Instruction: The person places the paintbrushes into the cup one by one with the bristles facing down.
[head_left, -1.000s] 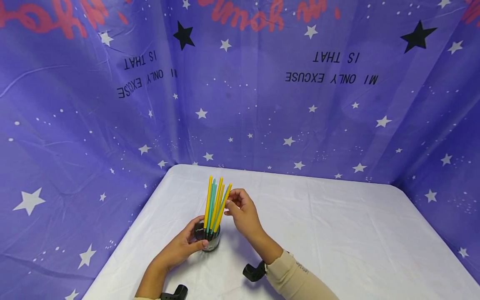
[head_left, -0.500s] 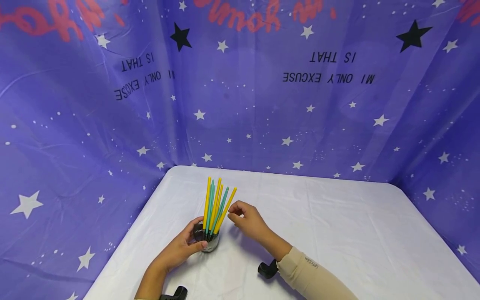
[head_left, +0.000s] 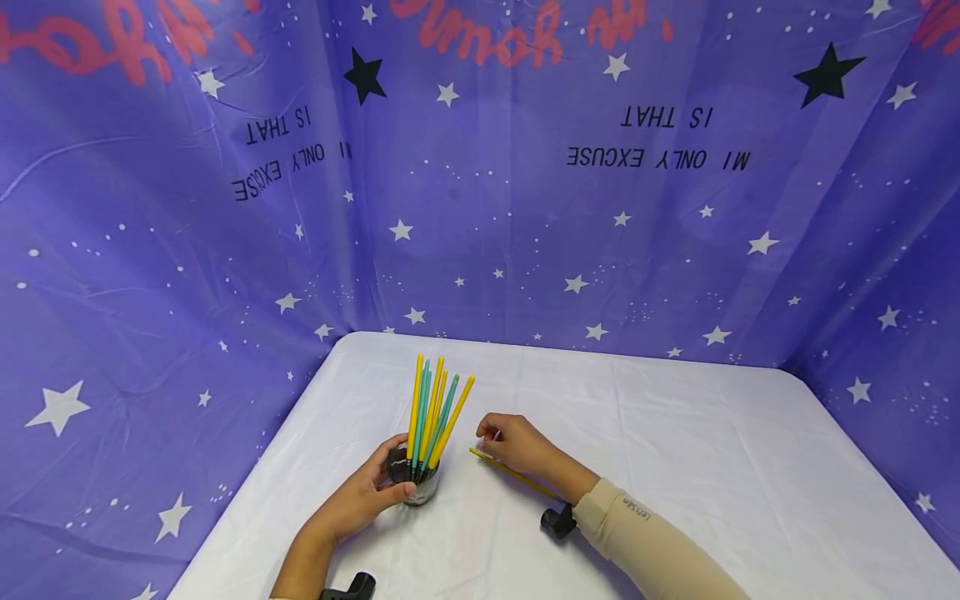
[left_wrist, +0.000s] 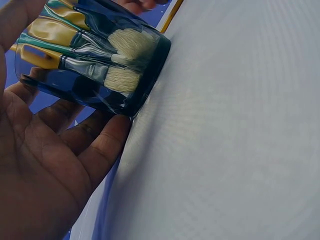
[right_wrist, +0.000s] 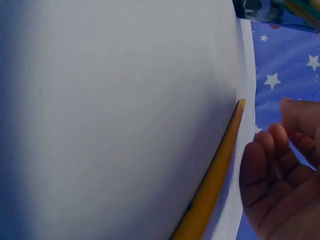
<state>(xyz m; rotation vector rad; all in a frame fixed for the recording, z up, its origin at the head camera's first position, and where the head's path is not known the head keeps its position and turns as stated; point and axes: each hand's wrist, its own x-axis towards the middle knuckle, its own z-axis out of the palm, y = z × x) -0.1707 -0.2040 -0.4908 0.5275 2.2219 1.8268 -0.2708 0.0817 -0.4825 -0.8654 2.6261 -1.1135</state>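
A clear glass (head_left: pixel 426 492) stands on the table at left of centre, with several paintbrushes (head_left: pixel 452 423) in it, yellow and teal handles upward. My left hand (head_left: pixel 358 502) grips its side, thumb in front and fingers behind. Through the glass wall, the left wrist view shows pale bristles (left_wrist: pixel 125 80) at the bottom. To the right of the glass, my right hand (head_left: pixel 521 446) hovers with loosely curled fingers and holds nothing. Just below that hand a yellow stick-like handle (right_wrist: pixel 215 175) lies on the table; its other end is hidden by the wrist.
A white cloth covers the table (head_left: pixel 675 467), which stretches away to the right. Purple star-printed curtains (head_left: pixel 525 208) hang behind it and at both sides. Each wrist carries a black camera mount (head_left: pixel 558 522).
My right hand has come off the rightmost brushes in the glass and drawn back down to the right. The lying yellow handle has come into sight. My left hand keeps its grip.
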